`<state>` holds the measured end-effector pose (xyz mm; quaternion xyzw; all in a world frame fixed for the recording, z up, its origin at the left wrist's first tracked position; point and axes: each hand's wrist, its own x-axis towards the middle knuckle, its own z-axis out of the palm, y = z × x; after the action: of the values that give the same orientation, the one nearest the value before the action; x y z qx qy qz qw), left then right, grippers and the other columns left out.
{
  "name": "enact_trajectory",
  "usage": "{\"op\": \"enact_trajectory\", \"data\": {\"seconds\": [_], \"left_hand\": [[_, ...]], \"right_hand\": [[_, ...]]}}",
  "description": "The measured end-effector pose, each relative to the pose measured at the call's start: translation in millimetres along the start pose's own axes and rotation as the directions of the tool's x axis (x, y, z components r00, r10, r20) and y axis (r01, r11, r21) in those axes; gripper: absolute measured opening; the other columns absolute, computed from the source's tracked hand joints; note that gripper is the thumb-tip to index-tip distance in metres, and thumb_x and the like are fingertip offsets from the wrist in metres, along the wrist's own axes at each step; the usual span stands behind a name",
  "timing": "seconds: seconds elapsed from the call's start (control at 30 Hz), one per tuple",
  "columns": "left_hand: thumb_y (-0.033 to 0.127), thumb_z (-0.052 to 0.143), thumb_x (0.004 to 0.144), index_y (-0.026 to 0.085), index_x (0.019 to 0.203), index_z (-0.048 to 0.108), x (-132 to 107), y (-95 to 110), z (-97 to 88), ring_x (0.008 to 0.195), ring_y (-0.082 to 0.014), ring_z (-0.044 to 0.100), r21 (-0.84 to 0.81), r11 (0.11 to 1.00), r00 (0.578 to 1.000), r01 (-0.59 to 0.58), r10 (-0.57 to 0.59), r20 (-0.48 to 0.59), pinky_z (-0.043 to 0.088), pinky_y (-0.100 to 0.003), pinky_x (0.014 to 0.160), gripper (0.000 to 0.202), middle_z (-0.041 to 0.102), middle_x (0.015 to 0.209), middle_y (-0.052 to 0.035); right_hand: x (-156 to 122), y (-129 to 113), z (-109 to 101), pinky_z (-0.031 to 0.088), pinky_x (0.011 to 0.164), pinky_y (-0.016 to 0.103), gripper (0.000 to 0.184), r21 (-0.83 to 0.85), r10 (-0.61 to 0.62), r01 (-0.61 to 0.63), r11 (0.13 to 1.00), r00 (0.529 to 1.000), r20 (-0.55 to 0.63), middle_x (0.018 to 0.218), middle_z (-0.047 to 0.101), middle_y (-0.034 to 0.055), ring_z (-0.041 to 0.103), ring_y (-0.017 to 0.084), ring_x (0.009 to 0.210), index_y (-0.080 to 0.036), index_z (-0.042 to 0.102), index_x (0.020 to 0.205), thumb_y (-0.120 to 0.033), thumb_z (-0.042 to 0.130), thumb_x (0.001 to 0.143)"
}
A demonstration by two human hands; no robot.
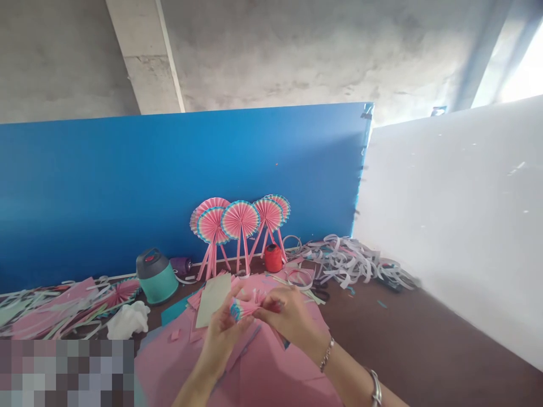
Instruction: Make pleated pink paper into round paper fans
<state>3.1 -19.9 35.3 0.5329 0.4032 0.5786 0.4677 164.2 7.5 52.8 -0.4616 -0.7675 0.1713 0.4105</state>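
In the head view, the left hand (227, 322) holds the blue-edged end of a pleated pink paper piece (246, 308) between thumb and fingers, while the right hand (288, 316) pinches its other end. The piece is above pink paper sheets (288, 376) spread over the middle of the brown tabletop (382, 350). A pale sheet (213, 301) lies just beside the left hand. Along the tabletop's back edge, finished-looking round paper fans (241, 220) lean against the blue panel (127, 181), near a red spool-like object (272, 258). Curled paper strips (339, 260) heap at the back right corner. Toward the left edge are a dark-lidded teal container (158, 285), crumpled white tissue (128, 320) and scattered paper scraps (55, 314).
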Motion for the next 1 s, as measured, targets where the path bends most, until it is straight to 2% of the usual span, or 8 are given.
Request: {"op": "enact_trajectory", "data": {"seconds": [0.1, 0.2, 0.33, 0.43, 0.57, 0.8, 1.0], "left_hand": [[0.042, 0.071, 0.072, 0.021, 0.100, 0.071, 1.0, -6.9, 2.7, 0.105, -0.0288, 0.061, -0.059, 0.998, 0.999, 0.035, -0.034, 0.007, 0.044, -0.042, 0.095, 0.035, 0.071, 0.102, -0.0077], [0.041, 0.069, 0.075, 0.019, 0.093, 0.074, 3.1, -13.0, 1.6, 0.108, -0.0289, 0.060, -0.063, 0.998, 0.998, 0.011, -0.014, -0.053, 0.043, -0.040, 0.098, 0.029, 0.072, 0.102, -0.0095], [0.041, 0.069, 0.074, 0.017, 0.092, 0.073, 5.6, -16.1, -0.2, 0.103, -0.0277, 0.063, -0.116, 0.993, 0.990, -0.009, -0.007, -0.143, 0.046, -0.039, 0.095, 0.030, 0.073, 0.099, -0.0097], [0.042, 0.071, 0.072, 0.017, 0.089, 0.072, 6.2, -15.3, 0.2, 0.102, -0.0275, 0.064, -0.165, 0.986, 0.985, -0.020, -0.009, -0.173, 0.049, -0.039, 0.093, 0.030, 0.074, 0.095, -0.0088], [0.042, 0.074, 0.070, 0.017, 0.084, 0.070, 6.2, -14.5, -1.2, 0.101, -0.0274, 0.065, -0.236, 0.971, 0.978, -0.025, -0.025, -0.208, 0.051, -0.040, 0.092, 0.029, 0.074, 0.090, -0.0067], [0.043, 0.078, 0.064, 0.017, 0.078, 0.067, 8.6, -12.4, -3.5, 0.088, -0.0274, 0.070, -0.313, 0.950, 0.965, 0.018, -0.098, -0.243, 0.053, -0.043, 0.088, 0.031, 0.075, 0.080, -0.0049], [0.042, 0.079, 0.061, 0.018, 0.072, 0.065, 9.0, -11.7, -2.8, 0.084, -0.0252, 0.070, -0.355, 0.934, 0.968, 0.031, -0.116, -0.222, 0.053, -0.046, 0.089, 0.030, 0.074, 0.078, -0.0028]], "right_hand": [[-1.4, -3.7, -1.2, 0.038, 0.071, 0.027, 0.024, -0.021, -0.001, 0.001, 1.000, 1.000, 0.021, 0.060, 0.067, -0.0039, 0.060, 0.013, 0.064, -0.021, 0.065, 0.056, -0.034, 0.071, 0.074], [-1.9, -6.3, -3.2, 0.038, 0.069, 0.027, 0.011, -0.047, 0.010, -0.007, 0.999, 0.998, 0.064, 0.064, 0.069, -0.0029, 0.061, 0.014, 0.065, -0.024, 0.070, 0.067, -0.031, 0.070, 0.075], [-3.1, -4.5, -3.3, 0.037, 0.078, 0.032, 0.007, -0.104, 0.007, -0.003, 0.995, 0.999, 0.044, 0.075, 0.073, -0.0011, 0.063, 0.017, 0.070, -0.026, 0.071, 0.078, -0.027, 0.064, 0.077], [-3.5, -2.3, -3.7, 0.035, 0.078, 0.033, 0.005, -0.151, 0.032, -0.025, 0.988, 0.999, 0.042, 0.074, 0.073, 0.0002, 0.063, 0.019, 0.071, -0.024, 0.069, 0.074, -0.025, 0.065, 0.076], [-2.4, -2.9, -7.6, 0.035, 0.075, 0.032, 0.013, -0.199, 0.085, -0.068, 0.978, 0.993, 0.078, 0.063, 0.070, 0.0000, 0.061, 0.017, 0.063, -0.023, 0.065, 0.062, -0.024, 0.065, 0.075], [0.1, -3.2, -11.0, 0.039, 0.072, 0.028, 0.014, -0.073, 0.065, -0.060, 0.996, 0.995, 0.078, 0.072, 0.073, -0.0015, 0.063, 0.016, 0.067, -0.026, 0.070, 0.069, -0.019, 0.061, 0.078], [0.6, 1.0, -9.0, 0.043, 0.074, 0.027, 0.016, -0.014, 0.065, -0.065, 0.998, 0.997, 0.049, 0.077, 0.074, -0.0013, 0.065, 0.016, 0.073, -0.026, 0.071, 0.072, -0.019, 0.060, 0.080]]}}
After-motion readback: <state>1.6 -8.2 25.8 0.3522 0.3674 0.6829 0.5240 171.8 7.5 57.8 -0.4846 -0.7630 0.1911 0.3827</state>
